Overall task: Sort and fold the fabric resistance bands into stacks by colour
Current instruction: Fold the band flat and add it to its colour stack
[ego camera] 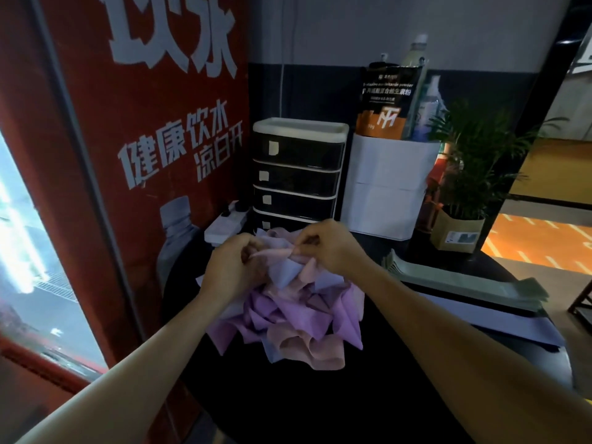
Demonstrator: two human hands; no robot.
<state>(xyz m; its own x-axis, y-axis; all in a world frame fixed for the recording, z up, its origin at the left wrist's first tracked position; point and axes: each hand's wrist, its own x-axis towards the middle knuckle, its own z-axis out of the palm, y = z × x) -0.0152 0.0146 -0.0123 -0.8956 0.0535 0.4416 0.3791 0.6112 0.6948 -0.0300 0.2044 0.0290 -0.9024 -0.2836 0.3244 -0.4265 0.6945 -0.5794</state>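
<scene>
A jumbled heap of fabric resistance bands (288, 315) in purple, pink and pale blue lies in the middle of the dark round table (400, 395). Above its far edge, my left hand (232, 264) and my right hand (326, 246) both pinch one pink band (275, 254) stretched between them. A flat stack of green bands (464, 283) lies to the right, with a pale lavender stack (499, 322) just in front of it.
A black drawer unit (298, 174) with a white frame and a white box (387, 187) holding a pouch and bottles stand at the back. A potted plant (464, 193) is at the right. A white power strip (224, 224) lies beside the red vending machine (128, 155) on the left.
</scene>
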